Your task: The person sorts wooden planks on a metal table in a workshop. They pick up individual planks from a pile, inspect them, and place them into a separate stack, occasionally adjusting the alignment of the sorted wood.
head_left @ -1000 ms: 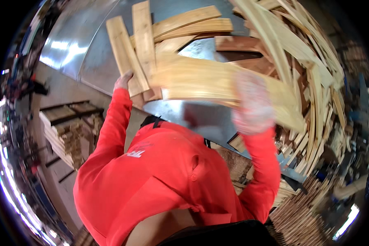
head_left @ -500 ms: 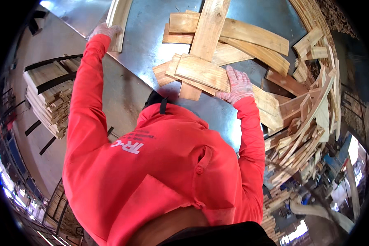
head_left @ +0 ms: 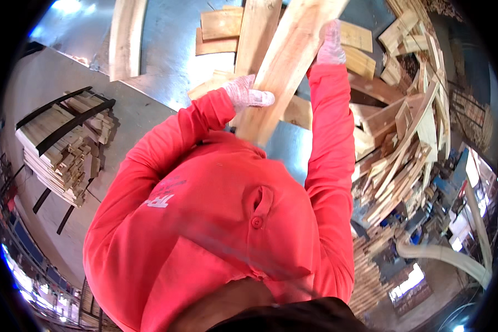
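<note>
A long wooden plank (head_left: pixel 293 55) slants over the pile on the metal table, with its near end close to my chest. My left hand (head_left: pixel 248 93), in a pale knit glove, grips the plank's left edge near that end. Farther along, my gloved right hand (head_left: pixel 332 45) holds the right edge; some of its fingers are hidden. Beneath lie another long board (head_left: pixel 257 33) and several shorter boards (head_left: pixel 221 24), partly covered by the plank. A separate light plank (head_left: pixel 126 41) rests on the table to the left, apart from both hands.
Strapped stacks of thin boards (head_left: pixel 61 144) stand lower left, beyond the metal table's edge (head_left: pixel 144 91). At right is a large heap of wood offcuts (head_left: pixel 404 160). A pale flexible hose (head_left: pixel 442 253) runs at the lower right.
My left hand has let go of the light plank at left and moved right onto the long plank. My right hand has moved away from the short boards to the long plank's far part.
</note>
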A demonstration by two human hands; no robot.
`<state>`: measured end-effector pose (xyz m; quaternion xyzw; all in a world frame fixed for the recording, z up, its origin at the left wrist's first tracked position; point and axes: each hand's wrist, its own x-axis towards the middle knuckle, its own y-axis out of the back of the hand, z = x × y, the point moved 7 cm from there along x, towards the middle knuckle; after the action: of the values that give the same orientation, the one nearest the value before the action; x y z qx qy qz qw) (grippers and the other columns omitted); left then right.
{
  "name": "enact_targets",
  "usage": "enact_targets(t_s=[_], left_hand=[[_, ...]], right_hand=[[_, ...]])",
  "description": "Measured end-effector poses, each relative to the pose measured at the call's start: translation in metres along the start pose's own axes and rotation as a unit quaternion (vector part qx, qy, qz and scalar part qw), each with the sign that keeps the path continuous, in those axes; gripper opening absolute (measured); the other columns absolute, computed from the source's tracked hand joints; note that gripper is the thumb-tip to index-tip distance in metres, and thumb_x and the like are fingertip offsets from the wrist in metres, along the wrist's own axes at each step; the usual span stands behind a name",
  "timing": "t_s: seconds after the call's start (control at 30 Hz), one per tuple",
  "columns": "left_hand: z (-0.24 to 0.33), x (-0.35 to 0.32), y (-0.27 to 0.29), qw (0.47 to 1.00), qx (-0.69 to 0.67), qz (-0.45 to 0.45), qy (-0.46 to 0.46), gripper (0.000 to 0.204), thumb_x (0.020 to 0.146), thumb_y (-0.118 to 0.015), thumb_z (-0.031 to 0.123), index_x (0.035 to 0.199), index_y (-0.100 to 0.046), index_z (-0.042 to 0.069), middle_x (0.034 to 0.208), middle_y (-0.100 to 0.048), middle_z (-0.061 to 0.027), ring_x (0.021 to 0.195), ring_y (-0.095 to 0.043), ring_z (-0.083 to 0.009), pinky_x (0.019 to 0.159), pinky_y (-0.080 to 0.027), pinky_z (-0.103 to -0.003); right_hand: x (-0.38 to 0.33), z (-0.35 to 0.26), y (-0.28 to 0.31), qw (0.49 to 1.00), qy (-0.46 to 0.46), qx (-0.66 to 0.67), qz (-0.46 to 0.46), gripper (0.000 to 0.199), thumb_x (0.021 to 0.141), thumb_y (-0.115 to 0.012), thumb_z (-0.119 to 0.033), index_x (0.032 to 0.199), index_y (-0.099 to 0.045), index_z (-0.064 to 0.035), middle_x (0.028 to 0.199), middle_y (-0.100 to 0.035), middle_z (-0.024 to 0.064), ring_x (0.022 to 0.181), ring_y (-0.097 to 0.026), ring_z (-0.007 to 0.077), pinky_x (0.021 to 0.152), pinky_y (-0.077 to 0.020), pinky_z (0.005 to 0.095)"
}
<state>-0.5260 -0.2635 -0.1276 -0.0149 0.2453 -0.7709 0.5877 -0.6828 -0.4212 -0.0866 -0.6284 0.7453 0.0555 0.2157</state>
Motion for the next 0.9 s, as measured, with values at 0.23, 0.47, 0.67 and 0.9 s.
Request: enact_targets(t_s=[0.23, 0.47, 0.67, 0.9], left_hand=[[0.047, -0.033, 0.067, 0.972, 0.024, 0.233, 0.024, 0.037, 0.081, -0.072, 0.016, 0.115, -0.061, 0.003, 0.099, -0.067, -0.0045, 0.087, -0.063, -0.0139, 0.081, -0.051, -0.03], [0.079, -0.099, 0.088, 0.892, 0.153, 0.425, 0.012, 0.033, 0.086, -0.067, 0.021, 0.11, -0.059, 0.0, 0.094, -0.066, -0.0059, 0.082, -0.06, -0.0122, 0.073, -0.05, -0.028], [-0.014, -0.057, 0.072, 0.907, 0.22, 0.36, -0.004, 0.039, 0.09, -0.061, 0.037, 0.108, -0.061, 0.002, 0.094, -0.065, -0.0082, 0.083, -0.06, -0.0192, 0.075, -0.049, -0.033], [-0.036, -0.029, 0.106, 0.929, -0.155, 0.33, 0.064, 0.039, 0.082, -0.07, 0.02, 0.115, -0.059, 0.002, 0.095, -0.067, -0.0129, 0.081, -0.067, -0.0251, 0.071, -0.056, -0.039]], right_hand=[[-0.123, 0.06, 0.109, 0.467, 0.13, -0.813, -0.323, 0.106, 0.067, -0.078, -0.039, 0.15, -0.016, -0.0158, 0.14, -0.041, 0.0209, 0.12, -0.049, 0.0388, 0.105, -0.0346, 0.0506], [-0.125, 0.013, 0.053, 0.755, 0.042, -0.585, -0.293, 0.097, 0.067, -0.077, -0.033, 0.144, -0.026, -0.0044, 0.129, -0.051, 0.0211, 0.118, -0.051, 0.0377, 0.102, -0.0392, 0.039], [-0.084, 0.034, -0.099, 0.843, 0.132, -0.494, -0.169, 0.089, 0.083, -0.049, -0.068, 0.135, -0.041, 0.0051, 0.132, -0.048, 0.0307, 0.125, -0.045, 0.0423, 0.106, -0.0352, 0.0417], [-0.098, 0.046, -0.046, 0.745, 0.21, -0.633, 0.018, 0.104, 0.072, -0.072, -0.051, 0.147, -0.019, -0.0019, 0.144, -0.034, 0.0251, 0.134, -0.032, 0.0401, 0.11, -0.028, 0.0463]])
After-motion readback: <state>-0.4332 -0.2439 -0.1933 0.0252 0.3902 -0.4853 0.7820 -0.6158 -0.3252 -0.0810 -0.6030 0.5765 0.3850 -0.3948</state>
